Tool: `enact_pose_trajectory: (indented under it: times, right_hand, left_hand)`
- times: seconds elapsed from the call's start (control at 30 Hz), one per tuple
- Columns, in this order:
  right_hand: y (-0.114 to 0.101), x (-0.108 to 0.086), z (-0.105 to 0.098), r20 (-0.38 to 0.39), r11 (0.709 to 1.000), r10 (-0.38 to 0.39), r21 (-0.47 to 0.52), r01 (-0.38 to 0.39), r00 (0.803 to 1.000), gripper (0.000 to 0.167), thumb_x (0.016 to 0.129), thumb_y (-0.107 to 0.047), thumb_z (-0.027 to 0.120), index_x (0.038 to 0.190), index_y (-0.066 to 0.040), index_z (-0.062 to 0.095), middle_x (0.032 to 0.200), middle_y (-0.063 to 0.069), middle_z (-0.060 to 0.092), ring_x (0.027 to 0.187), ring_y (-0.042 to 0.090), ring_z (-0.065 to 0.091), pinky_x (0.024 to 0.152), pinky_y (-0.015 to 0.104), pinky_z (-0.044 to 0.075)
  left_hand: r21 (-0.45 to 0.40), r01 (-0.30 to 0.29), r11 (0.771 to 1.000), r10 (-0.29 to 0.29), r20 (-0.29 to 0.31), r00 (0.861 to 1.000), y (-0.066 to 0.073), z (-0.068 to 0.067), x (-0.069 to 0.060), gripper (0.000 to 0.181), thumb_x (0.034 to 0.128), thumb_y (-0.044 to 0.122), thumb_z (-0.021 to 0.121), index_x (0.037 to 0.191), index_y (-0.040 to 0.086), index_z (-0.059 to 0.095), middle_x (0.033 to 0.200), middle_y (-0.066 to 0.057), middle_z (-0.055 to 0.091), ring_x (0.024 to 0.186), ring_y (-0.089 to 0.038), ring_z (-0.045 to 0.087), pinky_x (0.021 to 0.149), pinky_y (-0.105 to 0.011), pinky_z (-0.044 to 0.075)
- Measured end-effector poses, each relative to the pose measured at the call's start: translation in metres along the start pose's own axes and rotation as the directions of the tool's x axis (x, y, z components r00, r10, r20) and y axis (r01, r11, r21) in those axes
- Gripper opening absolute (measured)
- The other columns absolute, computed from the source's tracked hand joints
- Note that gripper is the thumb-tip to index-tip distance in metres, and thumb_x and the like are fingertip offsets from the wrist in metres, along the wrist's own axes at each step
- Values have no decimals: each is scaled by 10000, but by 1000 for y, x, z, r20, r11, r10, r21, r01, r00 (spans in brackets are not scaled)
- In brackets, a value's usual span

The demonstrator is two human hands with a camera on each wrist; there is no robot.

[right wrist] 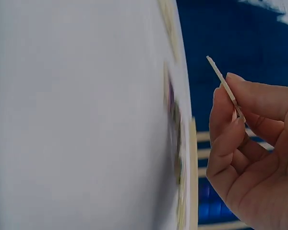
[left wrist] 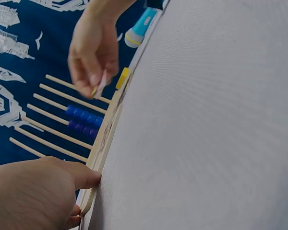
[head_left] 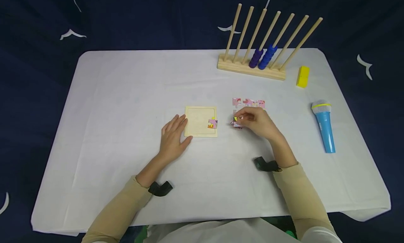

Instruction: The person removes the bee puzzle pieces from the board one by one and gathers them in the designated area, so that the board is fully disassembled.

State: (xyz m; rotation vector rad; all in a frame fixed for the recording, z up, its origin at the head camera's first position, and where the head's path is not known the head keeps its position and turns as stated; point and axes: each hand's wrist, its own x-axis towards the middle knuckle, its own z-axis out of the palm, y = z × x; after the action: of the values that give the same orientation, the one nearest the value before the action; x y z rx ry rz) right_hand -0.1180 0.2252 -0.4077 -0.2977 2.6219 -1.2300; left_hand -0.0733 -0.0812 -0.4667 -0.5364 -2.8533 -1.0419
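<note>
A square wooden puzzle tray point(head_left: 197, 121) lies in front of the person, with a pink and yellow jigsaw piece point(head_left: 213, 123) at its right side. My left hand point(head_left: 173, 137) rests against the tray's left edge, fingers stretched out and thumb by the near left corner. To the right, my right hand point(head_left: 258, 122) pinches a thin jigsaw piece point(right wrist: 222, 81) between thumb and fingertips, raised off the table in the right wrist view. Below and behind that hand lie several pink printed jigsaw pieces point(head_left: 249, 102), partly hidden by it.
At the back right stands a wooden peg rack point(head_left: 249, 69) with purple and blue beads on two pegs. A yellow block point(head_left: 303, 76) lies beside it. Nearer, at the right, is a blue toy microphone point(head_left: 325, 129). White cloth covers the table point(head_left: 126, 95).
</note>
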Motion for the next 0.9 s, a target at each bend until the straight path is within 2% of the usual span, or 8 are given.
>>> enact_pose_trajectory:
  times: [0.17,0.33,0.53,0.8,0.9]
  right_hand:
    - [20,-13,-18,-38,997,70,-33,-71,997,171,891,-117,707,1041,-35,708,921,149,673,719,143,566,616,169,468]
    - [27,-17,-23,-54,988,126,-77,-130,991,145,872,-75,715,1001,-16,691,879,144,648,687,151,546,597,184,453]
    - [29,-16,-22,-79,976,147,-147,-158,986,147,836,-71,743,952,-11,676,838,119,634,710,188,548,619,232,441]
    - [24,-15,-23,-99,929,252,-255,-270,963,230,804,-215,788,894,-60,643,778,76,622,731,231,526,642,320,358]
    - [24,-16,-23,-90,925,261,-261,-276,961,240,805,-233,790,888,-62,642,778,71,618,734,231,524,646,321,355]
  left_hand:
    - [0,1,1000,-1,-4,1000,-1,0,0,618,882,180,695,1399,-69,465,1535,-167,387,1466,-346,245,1141,-555,175]
    - [-1,0,1000,0,-7,1000,0,-1,0,613,884,180,689,1399,-67,466,1532,-167,391,1463,-347,250,1140,-557,177]
    - [-3,-5,1000,5,-10,1000,-1,0,0,606,886,172,685,1398,-68,466,1532,-169,389,1461,-348,251,1136,-561,179]
    - [7,-12,1000,12,-17,1000,0,-1,0,616,879,185,701,1396,-59,474,1528,-166,397,1459,-352,260,1136,-563,187]
    - [6,-13,1000,13,-15,1000,1,-2,0,614,876,179,705,1394,-58,476,1525,-167,401,1457,-353,266,1137,-563,190]
